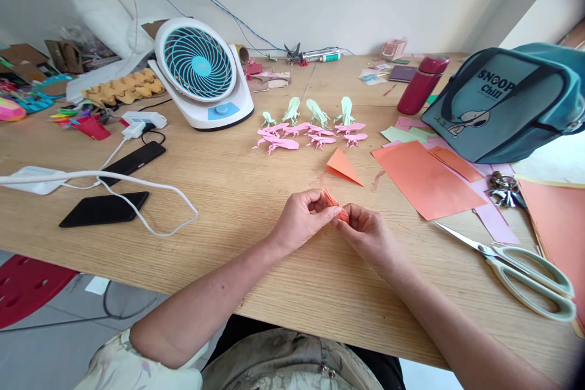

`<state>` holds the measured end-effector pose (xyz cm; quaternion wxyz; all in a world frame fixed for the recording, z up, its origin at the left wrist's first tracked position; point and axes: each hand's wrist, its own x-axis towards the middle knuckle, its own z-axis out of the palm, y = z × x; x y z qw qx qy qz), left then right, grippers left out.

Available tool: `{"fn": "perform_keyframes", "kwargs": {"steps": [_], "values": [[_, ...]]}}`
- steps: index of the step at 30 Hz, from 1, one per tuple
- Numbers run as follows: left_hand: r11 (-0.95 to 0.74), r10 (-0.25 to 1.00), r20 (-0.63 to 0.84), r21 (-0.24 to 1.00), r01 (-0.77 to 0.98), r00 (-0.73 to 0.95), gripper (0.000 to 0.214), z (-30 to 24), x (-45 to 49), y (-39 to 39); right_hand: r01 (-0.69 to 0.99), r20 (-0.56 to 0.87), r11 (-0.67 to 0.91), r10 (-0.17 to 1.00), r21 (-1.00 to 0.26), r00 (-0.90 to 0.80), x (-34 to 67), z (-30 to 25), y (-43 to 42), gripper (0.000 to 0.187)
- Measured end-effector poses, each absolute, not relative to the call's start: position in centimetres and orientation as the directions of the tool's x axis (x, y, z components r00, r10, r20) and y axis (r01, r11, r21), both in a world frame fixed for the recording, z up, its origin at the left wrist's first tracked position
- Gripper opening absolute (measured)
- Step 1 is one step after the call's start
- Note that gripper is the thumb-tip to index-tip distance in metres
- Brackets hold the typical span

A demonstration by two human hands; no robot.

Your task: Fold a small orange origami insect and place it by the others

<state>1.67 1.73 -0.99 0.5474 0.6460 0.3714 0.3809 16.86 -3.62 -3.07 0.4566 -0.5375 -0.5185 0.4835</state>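
Between my two hands is a small piece of folded orange paper [333, 200], partly covered by my fingers. My left hand [301, 216] pinches its left side between thumb and fingers. On the lower right, my right hand [365, 231] grips the same paper, fingertips close to the left thumb. Just beyond my hands lies a folded orange paper triangle [343, 166]. Farther back, several pink folded paper insects [281, 143] sit in rows, with several pale green ones [316, 112] standing behind them.
Scissors [507, 265] and orange sheets [425, 177] lie to the right, near a teal bag [498, 106] and a red bottle [423, 85]. A white fan [201, 73] stands at back left. Phones [104, 209] and a looping white cable [183, 195] are on the left.
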Motion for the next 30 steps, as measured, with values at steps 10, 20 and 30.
{"fn": "perform_keyframes", "kwargs": {"steps": [10, 20, 30], "values": [[-0.035, 0.93, 0.052, 0.998, -0.052, 0.363, 0.025, -1.2, 1.7, 1.8, 0.189, -0.073, -0.068, 0.997, -0.98, -0.019, 17.3, -2.8, -3.6, 0.038], [0.071, 0.939, -0.032, 0.992, -0.101, 0.341, 0.028, -1.1, 1.4, 2.0, 0.088, -0.095, -0.086, 0.991, -0.992, -0.095, 17.9, -2.8, -3.4, 0.037], [0.051, 0.927, -0.017, 0.995, -0.08, 0.376, 0.027, -0.7, 1.3, 1.7, 0.054, -0.084, -0.083, 0.996, -0.995, -0.023, 18.1, -1.9, -3.6, 0.038]]}}
